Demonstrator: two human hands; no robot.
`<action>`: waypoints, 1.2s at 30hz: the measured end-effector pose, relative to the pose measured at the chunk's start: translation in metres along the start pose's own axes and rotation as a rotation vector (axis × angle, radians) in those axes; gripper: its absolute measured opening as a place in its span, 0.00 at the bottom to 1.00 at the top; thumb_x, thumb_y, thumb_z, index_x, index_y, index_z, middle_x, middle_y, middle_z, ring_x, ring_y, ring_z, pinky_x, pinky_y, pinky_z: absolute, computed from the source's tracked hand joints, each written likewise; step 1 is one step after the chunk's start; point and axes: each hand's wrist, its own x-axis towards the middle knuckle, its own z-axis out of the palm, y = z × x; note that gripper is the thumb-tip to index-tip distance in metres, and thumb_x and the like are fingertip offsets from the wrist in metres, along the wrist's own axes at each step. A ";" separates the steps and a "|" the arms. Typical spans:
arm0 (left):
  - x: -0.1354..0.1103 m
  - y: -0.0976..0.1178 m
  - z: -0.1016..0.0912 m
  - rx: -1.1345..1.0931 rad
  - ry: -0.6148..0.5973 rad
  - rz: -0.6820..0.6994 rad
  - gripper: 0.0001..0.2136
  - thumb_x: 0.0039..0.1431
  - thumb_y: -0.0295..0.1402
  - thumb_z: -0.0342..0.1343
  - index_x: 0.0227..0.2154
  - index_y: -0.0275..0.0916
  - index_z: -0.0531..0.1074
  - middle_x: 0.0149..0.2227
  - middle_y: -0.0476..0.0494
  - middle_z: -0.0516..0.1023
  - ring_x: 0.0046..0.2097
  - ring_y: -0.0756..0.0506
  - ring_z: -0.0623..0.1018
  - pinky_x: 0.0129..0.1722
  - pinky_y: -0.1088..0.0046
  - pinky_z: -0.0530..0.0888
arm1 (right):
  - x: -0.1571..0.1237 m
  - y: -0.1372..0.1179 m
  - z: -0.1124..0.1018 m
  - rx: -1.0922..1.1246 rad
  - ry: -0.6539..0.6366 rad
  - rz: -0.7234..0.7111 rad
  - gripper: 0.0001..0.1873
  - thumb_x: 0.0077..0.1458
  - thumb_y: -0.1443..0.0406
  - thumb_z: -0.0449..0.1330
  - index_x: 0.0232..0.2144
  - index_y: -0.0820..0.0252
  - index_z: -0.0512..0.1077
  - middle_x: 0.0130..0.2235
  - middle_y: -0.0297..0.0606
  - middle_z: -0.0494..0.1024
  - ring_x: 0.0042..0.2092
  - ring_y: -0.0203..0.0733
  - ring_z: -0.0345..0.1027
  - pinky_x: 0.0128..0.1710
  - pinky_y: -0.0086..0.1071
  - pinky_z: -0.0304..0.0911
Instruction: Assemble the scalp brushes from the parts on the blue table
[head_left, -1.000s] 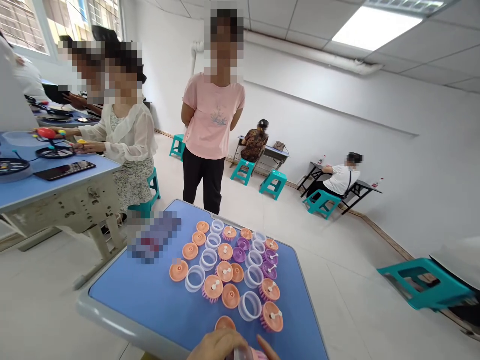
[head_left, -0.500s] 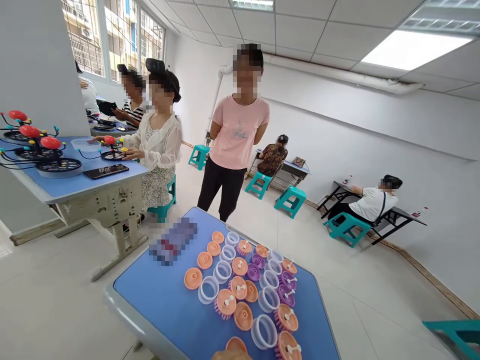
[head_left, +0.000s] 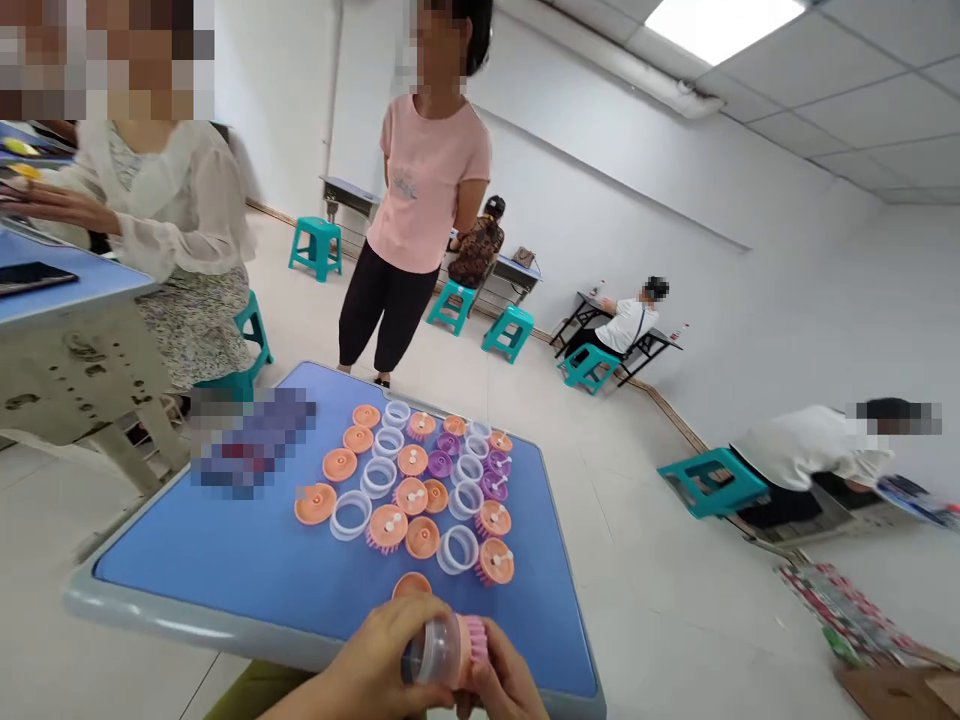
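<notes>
L hand [head_left: 379, 655] and R hand [head_left: 504, 685] at bottom centre of frame, both closed, gripping one piece btwn them: a clear round plastic cap w/ pink bristled head [head_left: 442, 650]. L hand wraps the clear end, R hand's fingers [head_left: 491, 670] sit at the pink bristle end. Piece is held over the near edge of the blue-topped surface [head_left: 187, 565], grey rim [head_left: 225, 628] just below it.

On surface, centre of frame, loose rows of parts: flat peach-orange plastic discs [head_left: 315, 503], clear plastic rings [head_left: 350, 515], peach bristled brush heads w/ white pins [head_left: 388, 527], smaller purple bristled pieces [head_left: 440, 463]. Nearest to hands: a peach disc [head_left: 412, 587], just above the held piece, not touching. Pixelated blurred item [head_left: 251, 440] on surface, upper left of the parts, too blurred to tell.

Upper left: seated co-worker in white blouse [head_left: 157, 200] at a blue desk [head_left: 75, 285], black phone [head_left: 26, 278] on it. Upper centre: standing person in pink T-shirt [head_left: 424, 170], hands behind back. Mid right: person in white top [head_left: 806, 450] bent low beside a teal plastic stool [head_left: 712, 482].
</notes>
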 end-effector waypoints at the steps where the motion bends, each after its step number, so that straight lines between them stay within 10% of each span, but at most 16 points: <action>1: 0.000 -0.002 0.001 -0.008 -0.004 0.009 0.20 0.42 0.33 0.61 0.41 0.43 0.66 0.41 0.48 0.76 0.41 0.45 0.75 0.41 0.74 0.70 | -0.002 0.000 0.002 0.053 0.022 -0.009 0.34 0.40 0.43 0.58 0.44 0.58 0.67 0.29 0.37 0.73 0.22 0.36 0.66 0.21 0.29 0.64; 5: -0.001 -0.008 0.006 0.014 -0.026 0.021 0.22 0.41 0.33 0.62 0.42 0.42 0.65 0.42 0.46 0.76 0.42 0.44 0.75 0.42 0.72 0.70 | -0.008 -0.008 0.006 0.104 0.126 -0.045 0.35 0.35 0.50 0.66 0.46 0.55 0.66 0.40 0.41 0.73 0.37 0.43 0.69 0.37 0.34 0.66; 20: -0.001 -0.009 0.009 0.114 -0.040 0.043 0.23 0.37 0.36 0.66 0.39 0.41 0.65 0.36 0.48 0.78 0.36 0.45 0.77 0.37 0.71 0.73 | -0.010 -0.015 0.005 -0.030 0.113 0.008 0.24 0.39 0.53 0.65 0.40 0.56 0.71 0.35 0.38 0.74 0.33 0.40 0.67 0.34 0.31 0.65; 36: -0.006 -0.030 -0.009 0.574 0.325 0.085 0.26 0.45 0.40 0.61 0.48 0.39 0.64 0.46 0.38 0.73 0.47 0.37 0.71 0.45 0.58 0.71 | 0.006 0.006 0.001 0.476 0.413 -0.075 0.20 0.42 0.58 0.66 0.40 0.52 0.70 0.36 0.35 0.73 0.30 0.35 0.66 0.29 0.29 0.66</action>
